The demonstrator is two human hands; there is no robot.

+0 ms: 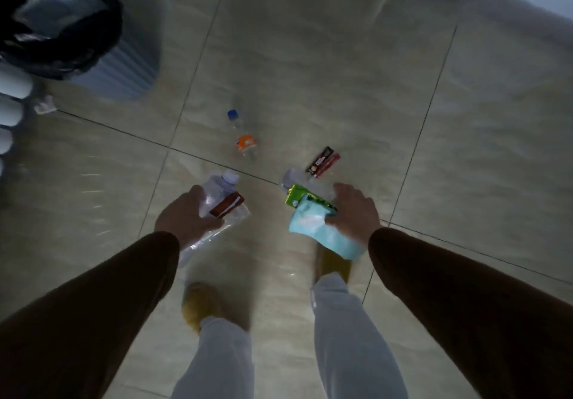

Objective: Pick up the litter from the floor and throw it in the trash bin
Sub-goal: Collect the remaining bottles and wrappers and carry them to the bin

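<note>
Pale tiled floor [310, 57] filled my head view, blurred by motion; the trash bin [117, 70], lined with a black bag [62, 51], stood far left; my left hand [183, 212] gripped a clear bottle [217, 191] and a brown wrapper [228, 205]; my right hand [353, 209] clutched a green packet [302, 197] and a light blue wrapper [319, 231]; another bottle with an orange label [245, 138] and a dark red wrapper [322, 161] lay on the tiles ahead, well apart from the bin.
</note>
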